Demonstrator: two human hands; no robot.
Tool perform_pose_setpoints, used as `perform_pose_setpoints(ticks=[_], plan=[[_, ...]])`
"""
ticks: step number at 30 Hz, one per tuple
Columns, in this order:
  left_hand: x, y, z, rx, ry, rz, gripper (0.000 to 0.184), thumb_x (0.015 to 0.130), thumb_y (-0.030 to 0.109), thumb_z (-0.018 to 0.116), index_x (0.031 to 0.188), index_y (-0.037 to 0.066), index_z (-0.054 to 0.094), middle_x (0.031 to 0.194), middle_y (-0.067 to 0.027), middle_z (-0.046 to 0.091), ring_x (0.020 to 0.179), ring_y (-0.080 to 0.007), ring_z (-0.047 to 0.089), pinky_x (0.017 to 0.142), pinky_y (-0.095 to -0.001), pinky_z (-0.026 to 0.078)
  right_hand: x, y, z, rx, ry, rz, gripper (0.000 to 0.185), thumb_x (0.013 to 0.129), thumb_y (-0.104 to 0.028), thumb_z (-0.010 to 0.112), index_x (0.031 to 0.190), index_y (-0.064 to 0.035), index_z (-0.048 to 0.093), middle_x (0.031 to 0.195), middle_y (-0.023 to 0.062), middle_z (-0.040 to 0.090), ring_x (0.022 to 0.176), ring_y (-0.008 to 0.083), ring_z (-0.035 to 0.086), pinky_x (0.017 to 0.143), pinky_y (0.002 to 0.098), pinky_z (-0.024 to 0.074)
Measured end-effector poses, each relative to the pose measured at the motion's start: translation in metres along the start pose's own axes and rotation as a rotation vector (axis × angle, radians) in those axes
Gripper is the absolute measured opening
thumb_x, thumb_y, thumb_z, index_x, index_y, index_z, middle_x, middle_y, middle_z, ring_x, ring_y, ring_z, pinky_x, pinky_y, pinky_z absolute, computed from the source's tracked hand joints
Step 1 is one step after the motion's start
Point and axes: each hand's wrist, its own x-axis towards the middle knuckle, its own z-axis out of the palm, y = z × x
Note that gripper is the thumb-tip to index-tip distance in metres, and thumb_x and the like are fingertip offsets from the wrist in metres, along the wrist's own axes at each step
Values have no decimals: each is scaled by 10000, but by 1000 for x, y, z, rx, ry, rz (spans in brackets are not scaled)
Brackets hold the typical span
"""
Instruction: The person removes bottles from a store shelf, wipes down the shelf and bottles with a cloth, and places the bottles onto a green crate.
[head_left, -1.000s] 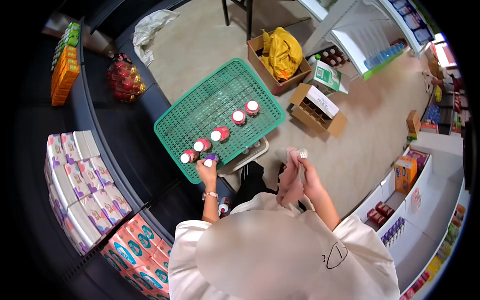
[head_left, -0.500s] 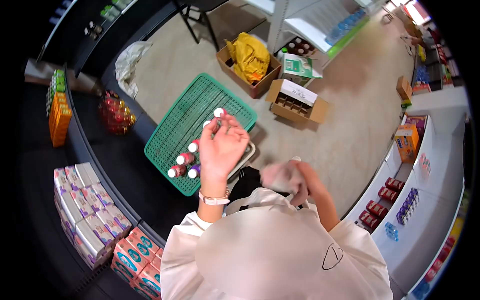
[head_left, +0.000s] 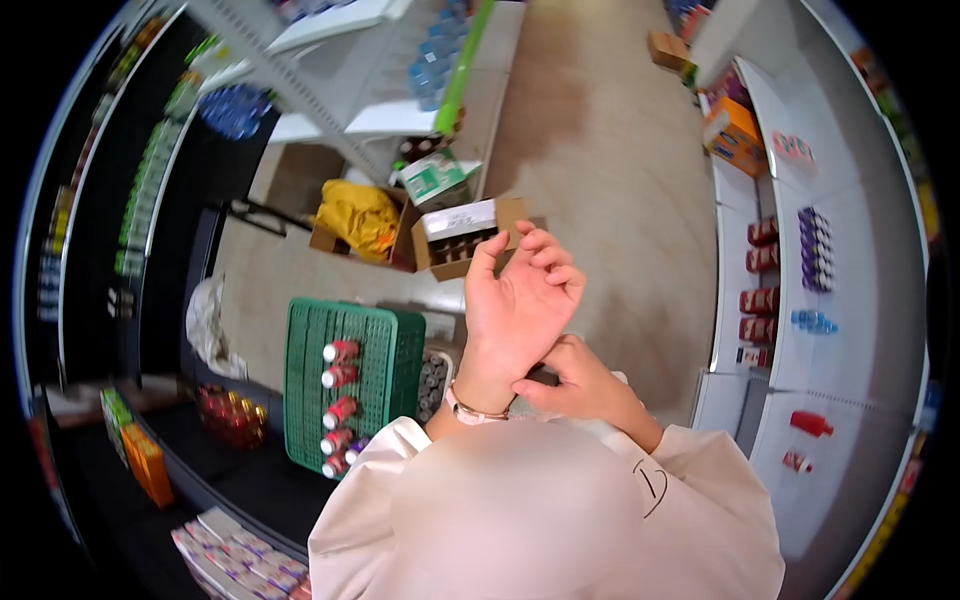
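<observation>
My left hand (head_left: 525,300) is raised in front of me, palm towards me. Its thumb stands apart, its fingers are loosely bent, and nothing lies in it. Just below it on the right, my right hand (head_left: 582,382) is curled, its thumb close to the left wrist. Its fingertips are partly hidden, and I cannot make out what is in them. To the left stands a green plastic crate (head_left: 303,385), with several red bottles (head_left: 340,377) with white caps on top of it. A bottle with a purple label (head_left: 355,450) is beside them.
Beyond my hands are an open divided carton (head_left: 452,270) and a box with a yellow bag (head_left: 357,218). A grey basket (head_left: 437,385) sits beside the crate. White shelves (head_left: 850,330) with red packs (head_left: 760,300) run along the right; dark shelves (head_left: 270,480) line the left.
The view has turned, so the crate appears lower and upright. My left hand has moved from over the bottles to the right of the crate. My right hand has come close to the left wrist.
</observation>
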Motion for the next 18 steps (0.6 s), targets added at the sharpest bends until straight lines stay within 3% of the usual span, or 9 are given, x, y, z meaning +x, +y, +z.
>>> perform_pose_setpoints(ticks=[10,13,18], plan=[[166,-70,-46,17,239,-147,74,861,142,493,872,89,543,736,20,469,670,-116,462,644,-267,362,-24,40,-146,-101,223,244,318,788,-279,655,676,18,629,541,92,588,458,212,532,484,319,416],[194,-82,-49,31,304,-146,69,857,138,488,859,90,537,730,20,462,662,-116,458,637,-268,360,-22,45,-168,-68,309,135,340,787,-293,666,666,23,628,547,88,597,473,172,542,479,304,404],[252,-85,-53,41,372,-157,75,857,147,484,831,87,522,715,20,449,650,-119,443,626,-267,359,-6,61,-218,65,272,374,319,806,-249,665,761,64,624,669,100,653,549,113,547,537,282,441]])
